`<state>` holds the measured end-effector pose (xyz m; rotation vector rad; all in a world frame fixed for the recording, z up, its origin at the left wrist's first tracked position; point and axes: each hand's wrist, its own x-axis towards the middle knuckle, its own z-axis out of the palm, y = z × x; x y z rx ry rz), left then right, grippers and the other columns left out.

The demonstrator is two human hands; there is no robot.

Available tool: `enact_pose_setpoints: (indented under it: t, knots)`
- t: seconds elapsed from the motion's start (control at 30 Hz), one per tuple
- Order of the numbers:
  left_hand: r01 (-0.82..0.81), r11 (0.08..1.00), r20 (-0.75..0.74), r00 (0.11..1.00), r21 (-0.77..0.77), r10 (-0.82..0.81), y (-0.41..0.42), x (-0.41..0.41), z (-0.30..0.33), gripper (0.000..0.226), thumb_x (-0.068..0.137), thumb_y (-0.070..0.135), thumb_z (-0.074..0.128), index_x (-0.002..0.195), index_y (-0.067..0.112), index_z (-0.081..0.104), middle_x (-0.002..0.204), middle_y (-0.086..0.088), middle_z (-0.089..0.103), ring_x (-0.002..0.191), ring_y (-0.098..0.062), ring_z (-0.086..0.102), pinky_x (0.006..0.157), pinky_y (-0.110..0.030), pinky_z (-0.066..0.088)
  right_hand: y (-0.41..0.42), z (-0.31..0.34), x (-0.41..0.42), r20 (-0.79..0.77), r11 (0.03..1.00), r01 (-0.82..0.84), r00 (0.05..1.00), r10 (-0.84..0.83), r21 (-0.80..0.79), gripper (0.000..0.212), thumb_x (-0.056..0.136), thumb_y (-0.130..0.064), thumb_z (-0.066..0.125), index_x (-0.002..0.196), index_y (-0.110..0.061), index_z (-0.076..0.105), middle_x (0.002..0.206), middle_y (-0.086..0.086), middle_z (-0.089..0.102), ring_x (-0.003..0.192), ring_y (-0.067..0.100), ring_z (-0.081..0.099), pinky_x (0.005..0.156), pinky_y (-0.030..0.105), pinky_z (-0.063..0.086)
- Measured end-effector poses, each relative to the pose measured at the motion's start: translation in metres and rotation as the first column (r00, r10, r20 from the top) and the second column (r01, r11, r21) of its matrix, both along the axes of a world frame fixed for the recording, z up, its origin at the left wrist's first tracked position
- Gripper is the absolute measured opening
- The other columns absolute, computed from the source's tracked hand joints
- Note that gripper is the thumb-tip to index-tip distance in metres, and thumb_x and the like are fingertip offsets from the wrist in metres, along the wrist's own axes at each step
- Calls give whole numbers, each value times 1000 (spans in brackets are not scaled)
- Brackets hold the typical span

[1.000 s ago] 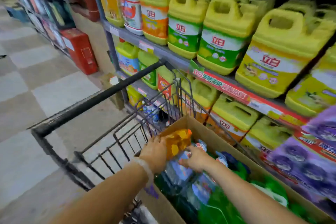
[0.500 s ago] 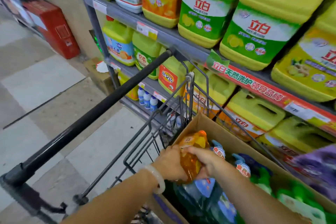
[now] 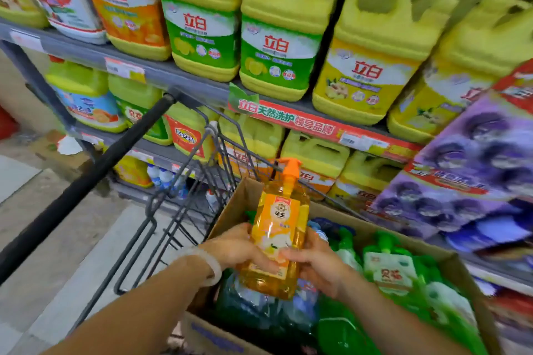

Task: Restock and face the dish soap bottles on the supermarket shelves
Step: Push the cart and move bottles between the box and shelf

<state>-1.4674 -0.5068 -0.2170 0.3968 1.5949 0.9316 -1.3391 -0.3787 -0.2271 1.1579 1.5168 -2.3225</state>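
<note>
Because the clear orange dish soap bottle with the orange pump top (image 3: 278,236) is big and slippery, the left hand (image 3: 239,248) and right hand (image 3: 314,262) both wrap their fingers round it. It is held upright over the brown cardboard box (image 3: 230,210) in the black wire cart (image 3: 161,210), label facing the person, likely ready for the shelf.

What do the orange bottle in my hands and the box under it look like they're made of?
The orange bottle looks like clear glossy plastic: amber liquid shows through, with an opaque orange pump on top and a printed label. The box looks like plain brown cardboard, matte, with a thin folded flap edge.
</note>
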Motion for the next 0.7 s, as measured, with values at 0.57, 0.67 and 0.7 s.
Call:
enact_pose_setpoints:
  t: [0.57,0.67,0.7]
  knots:
    - [471,794,-576,794,384,-192,175,321,124,99,40,39,94,122,17,41,112,7,59,102,-14,59,91,-30,47,101,163,369,-315,771,374,919,-236,515,76,68,17,71,131,-13,39,108,2,64,83,7,66,59,19,54]
    - [546,731,-592,769,409,-242,194,421,144,85,44,33,95,110,18,45,99,11,59,91,-9,61,81,-15,49,101,177,471,-309,706,448,893,-326,549,70,75,17,65,131,-14,37,106,6,60,54,-6,62,43,11,45]
    - [576,703,-592,759,417,-271,200,452,148,76,44,23,96,102,21,47,93,13,61,84,-2,61,77,-11,51,101,180,502,-314,682,479,878,-363,553,70,76,16,65,131,-16,37,102,6,61,51,-6,61,42,11,44]
